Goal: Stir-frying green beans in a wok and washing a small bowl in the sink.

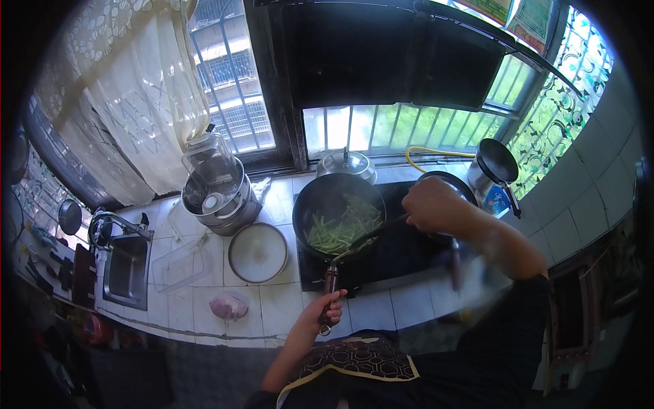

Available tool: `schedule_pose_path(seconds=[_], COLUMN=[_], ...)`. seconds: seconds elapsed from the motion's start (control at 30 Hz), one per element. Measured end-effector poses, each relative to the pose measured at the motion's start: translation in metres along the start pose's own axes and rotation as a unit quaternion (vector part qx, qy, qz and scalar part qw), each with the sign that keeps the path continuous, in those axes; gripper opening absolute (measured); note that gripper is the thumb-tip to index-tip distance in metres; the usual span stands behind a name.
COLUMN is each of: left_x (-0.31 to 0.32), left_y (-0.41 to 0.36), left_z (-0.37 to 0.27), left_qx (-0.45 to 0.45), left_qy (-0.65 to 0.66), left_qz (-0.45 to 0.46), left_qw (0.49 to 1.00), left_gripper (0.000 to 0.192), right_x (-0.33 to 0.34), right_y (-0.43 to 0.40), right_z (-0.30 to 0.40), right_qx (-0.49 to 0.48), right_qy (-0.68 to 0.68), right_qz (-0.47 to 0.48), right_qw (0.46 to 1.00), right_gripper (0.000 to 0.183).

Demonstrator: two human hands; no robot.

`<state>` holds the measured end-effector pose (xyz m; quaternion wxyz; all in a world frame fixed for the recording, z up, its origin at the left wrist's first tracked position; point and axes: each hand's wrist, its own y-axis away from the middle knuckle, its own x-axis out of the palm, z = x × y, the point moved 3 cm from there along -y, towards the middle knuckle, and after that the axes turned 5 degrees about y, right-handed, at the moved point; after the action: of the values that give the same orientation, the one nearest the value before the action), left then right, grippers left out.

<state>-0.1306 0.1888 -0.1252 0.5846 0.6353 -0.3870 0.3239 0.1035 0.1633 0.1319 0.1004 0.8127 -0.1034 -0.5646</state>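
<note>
My left hand [327, 310] grips the dark brown handle [330, 282] of a black wok [301, 204]. Long green pieces of vegetable, like green beans, [329, 235] lie in the wok, with faint steam over them. Above the right part of the black stove [396, 255] my right hand [429, 204] is closed on the end of a dark spatula [375, 232], whose blade reaches into the vegetables. A second pan [462, 189] stands on the stove's right side, partly hidden behind my right hand and forearm.
A lidded metal pot [347, 166] stands behind the wok. Left of the stove are a round plate [258, 253], bagged raw meat [229, 305], a clear plastic container [181, 266] and a large steel pot [219, 204] holding containers. A sink [126, 271] is far left; a saucepan [495, 161] stands back right.
</note>
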Motion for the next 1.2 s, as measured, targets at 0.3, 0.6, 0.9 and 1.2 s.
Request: schedule_pose_path(seconds=[0.3, 0.6, 0.9, 1.2], left_x=[0.002, 0.003, 0.004, 0.007], left_y=[-0.004, -0.004, -0.001, 0.000], left_z=[0.002, 0.001, -0.001, 0.001], left_qx=[-0.010, -0.002, -0.008, 0.003], left_qy=[-0.002, 0.003, -0.022, -0.028], left_qz=[0.002, 0.001, -0.005, -0.030], left_qw=[1.000, 1.000, 1.000, 0.999], left_gripper=[0.026, 0.025, 0.027, 0.029], right_x=[0.063, 0.084, 0.150, 0.089], right_y=[-0.054, -0.080, -0.124, -0.065], right_z=[0.052, -0.036, -0.036, -0.036], right_qx=[0.113, 0.246, 0.170, -0.006], right_qy=[-0.014, -0.013, -0.192, -0.027], right_qz=[-0.041, -0.006, 0.048, -0.017], right_qw=[0.993, 0.969, 0.965, 0.999], right_gripper=[0.011, 0.021, 0.050, 0.044])
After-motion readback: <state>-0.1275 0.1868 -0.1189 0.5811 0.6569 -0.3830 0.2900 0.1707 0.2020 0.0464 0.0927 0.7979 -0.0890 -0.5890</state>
